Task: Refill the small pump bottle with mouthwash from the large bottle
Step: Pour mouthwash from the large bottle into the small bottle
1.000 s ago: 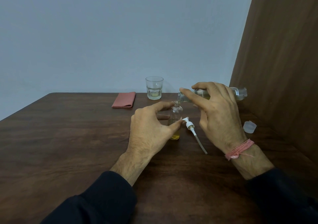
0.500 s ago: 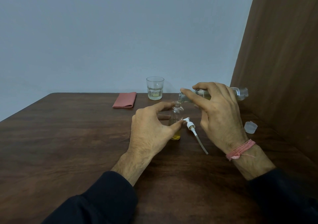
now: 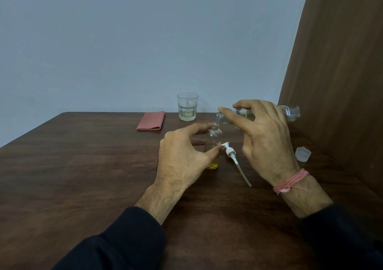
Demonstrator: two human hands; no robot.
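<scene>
The small clear bottle stands upright on the dark wooden table, its neck uncovered and a little yellow liquid at its bottom. My left hand grips it between thumb and fingers. My right hand holds the large clear bottle tipped nearly level, its mouth right above the small bottle's neck. The white pump head with its tube lies on the table between my hands.
A glass with a little pale liquid stands at the table's far edge. A folded pink cloth lies left of it. A translucent cap rests near the brown wall panel on the right.
Hardly anything has changed; both hands keep their hold and the large bottle stays tipped over the small bottle's neck.
</scene>
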